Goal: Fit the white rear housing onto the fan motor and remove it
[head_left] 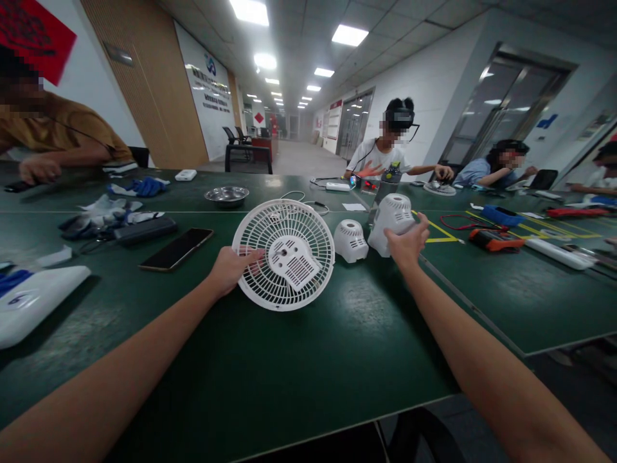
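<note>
My left hand (pixel 236 267) grips the left rim of a round white fan grille (pixel 285 299), its thumb across the slats. The grille is tilted up, and a slotted motor mount sits at its centre. On the right, my right hand (pixel 409 241) is closed around a white plastic fan housing (pixel 391 215) with vent slots. A smaller white vented housing (pixel 351 241) stands on the table between the grille and that housing. A thin white cable (pixel 294 194) lies behind the grille.
A phone (pixel 177 249) and a dark case (pixel 146 230) lie left on the green table (pixel 270 386), with a metal bowl (pixel 226 195) behind. An orange multimeter (pixel 495 241) and a white power strip (pixel 559 253) lie right. Several people sit around the table.
</note>
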A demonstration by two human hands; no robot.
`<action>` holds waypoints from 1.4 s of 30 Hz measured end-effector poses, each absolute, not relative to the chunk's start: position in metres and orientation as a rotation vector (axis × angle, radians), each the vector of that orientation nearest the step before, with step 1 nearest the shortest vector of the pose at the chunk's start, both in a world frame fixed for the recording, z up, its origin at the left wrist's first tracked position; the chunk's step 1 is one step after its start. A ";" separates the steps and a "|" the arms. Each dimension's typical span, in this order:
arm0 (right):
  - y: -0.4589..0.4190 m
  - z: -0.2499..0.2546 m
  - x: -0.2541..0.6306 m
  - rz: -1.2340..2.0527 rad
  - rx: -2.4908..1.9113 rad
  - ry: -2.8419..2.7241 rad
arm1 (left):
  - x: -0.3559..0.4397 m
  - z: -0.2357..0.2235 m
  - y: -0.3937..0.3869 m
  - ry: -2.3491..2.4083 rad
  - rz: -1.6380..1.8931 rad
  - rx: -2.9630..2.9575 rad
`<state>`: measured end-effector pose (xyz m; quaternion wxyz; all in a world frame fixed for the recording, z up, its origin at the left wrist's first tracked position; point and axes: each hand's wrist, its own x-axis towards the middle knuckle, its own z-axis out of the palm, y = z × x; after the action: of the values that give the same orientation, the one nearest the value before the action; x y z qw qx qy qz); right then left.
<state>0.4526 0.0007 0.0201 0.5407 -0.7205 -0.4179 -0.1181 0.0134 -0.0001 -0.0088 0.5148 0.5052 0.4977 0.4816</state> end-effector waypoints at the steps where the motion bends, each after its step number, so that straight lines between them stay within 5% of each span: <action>1: 0.004 0.015 0.456 -0.157 -1.761 -0.977 | 0.013 -0.009 0.000 1.195 1.156 1.212; 4: 0.010 0.002 0.460 0.045 -1.838 -0.969 | 0.014 -0.006 -0.002 1.183 1.147 1.218; 16: 0.003 0.034 0.412 -0.176 -1.517 -1.007 | 0.018 0.000 -0.005 1.203 1.155 1.229; 25: -0.003 0.024 0.373 -0.059 -1.712 -1.313 | 0.017 0.000 -0.006 1.205 1.159 1.217; 42: 0.011 0.023 0.492 -0.042 -1.714 -0.984 | 0.015 -0.003 -0.003 1.181 1.150 1.223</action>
<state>0.4920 0.0110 0.0229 0.5502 -0.7240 -0.4156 -0.0176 0.0150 -0.0035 -0.0028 0.5180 0.5098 0.4922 0.4791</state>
